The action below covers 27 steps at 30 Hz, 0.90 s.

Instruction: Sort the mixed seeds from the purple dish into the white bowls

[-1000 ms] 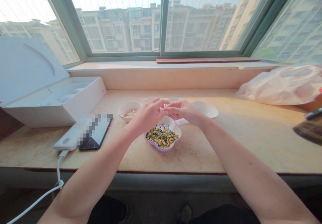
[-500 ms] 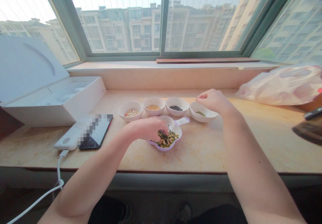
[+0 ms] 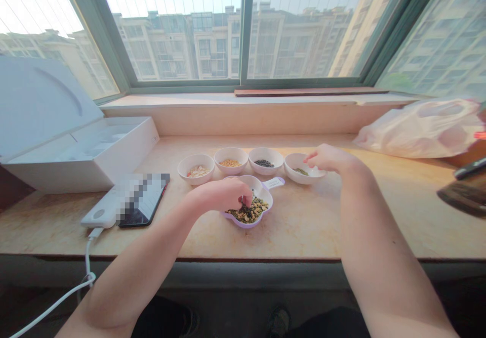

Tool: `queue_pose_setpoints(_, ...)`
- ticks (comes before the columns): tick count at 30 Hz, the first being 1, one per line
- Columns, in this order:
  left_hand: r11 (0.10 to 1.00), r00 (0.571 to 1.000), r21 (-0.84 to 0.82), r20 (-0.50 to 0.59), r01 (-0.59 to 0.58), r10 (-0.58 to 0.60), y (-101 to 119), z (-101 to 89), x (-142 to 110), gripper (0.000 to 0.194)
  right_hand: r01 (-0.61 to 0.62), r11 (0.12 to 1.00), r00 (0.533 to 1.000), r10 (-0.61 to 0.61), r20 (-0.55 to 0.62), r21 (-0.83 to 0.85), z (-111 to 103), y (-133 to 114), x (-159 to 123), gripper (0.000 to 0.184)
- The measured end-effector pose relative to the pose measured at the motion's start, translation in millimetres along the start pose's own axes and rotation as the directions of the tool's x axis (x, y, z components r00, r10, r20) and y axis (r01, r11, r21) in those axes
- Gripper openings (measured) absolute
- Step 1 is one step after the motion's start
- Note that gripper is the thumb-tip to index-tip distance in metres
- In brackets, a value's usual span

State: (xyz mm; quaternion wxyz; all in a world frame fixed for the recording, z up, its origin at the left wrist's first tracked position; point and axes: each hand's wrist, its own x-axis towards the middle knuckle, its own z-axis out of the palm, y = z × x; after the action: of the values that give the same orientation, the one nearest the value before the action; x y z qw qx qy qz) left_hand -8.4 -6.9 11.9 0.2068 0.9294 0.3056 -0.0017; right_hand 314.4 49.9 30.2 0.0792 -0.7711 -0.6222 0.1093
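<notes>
My left hand (image 3: 232, 195) reaches into a purple-rimmed, handled bowl (image 3: 248, 225) of mixed beans. Its fingers are curled together at the beans (image 3: 255, 210); whatever lies between the fingertips is too small to make out. Over the rightmost white bowl (image 3: 316, 176), which has a few small green beans (image 3: 301, 171) in it, hangs my right hand (image 3: 327, 158). Its thumb and forefinger point down and sit slightly apart, with nothing visible between them. Beside that bowl stand a white bowl of black beans (image 3: 264, 163), one of yellow kernels (image 3: 230, 163) and one of pale flat seeds (image 3: 198, 171).
An open white box (image 3: 125, 151) stands at the left, with a white power bank (image 3: 99, 213) and a phone (image 3: 146, 209) in front of it. A white cable (image 3: 88, 257) hangs over the counter edge. A plastic bag (image 3: 421, 130) and a dark object (image 3: 465, 191) are at the right.
My right hand has shifted slightly right and down, its fingertips moving from the bowl's left rim to above its inside and loosening. My left hand stays in the mixed beans, fingers shifting slightly.
</notes>
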Motion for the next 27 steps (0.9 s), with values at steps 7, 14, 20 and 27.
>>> queue_pose_setpoints(7, 0.999, 1.000, 0.051, 0.000, -0.004, 0.004, 3.9, -3.3, -2.8, 0.038, -0.013, 0.999, 0.998, 0.014, -0.056, 0.032, 3.9, -3.2, -2.7, 0.028)
queue_pose_setpoints(14, 1.000, 0.999, 0.020, -0.034, -0.006, 0.007, 6.2, -7.3, -5.8, 0.050, -0.044, 0.998, 0.992, 0.048, -0.119, 0.040, 3.8, -8.2, -4.8, 0.035)
queue_pose_setpoints(20, 0.992, 0.947, 0.022, -0.295, -0.124, 0.125, 1.9, -2.3, -2.4, 0.047, 0.170, 0.982, 0.954, -0.142, -0.263, 0.087, 8.0, -23.4, -9.6, 0.030)
queue_pose_setpoints(27, 0.988, 0.801, 0.056, -0.581, -0.141, 0.148, -4.8, 2.1, 0.0, 0.050, 0.529, 0.685, 0.843, -0.491, -0.219, 0.502, 31.1, -73.0, -34.4, 0.028)
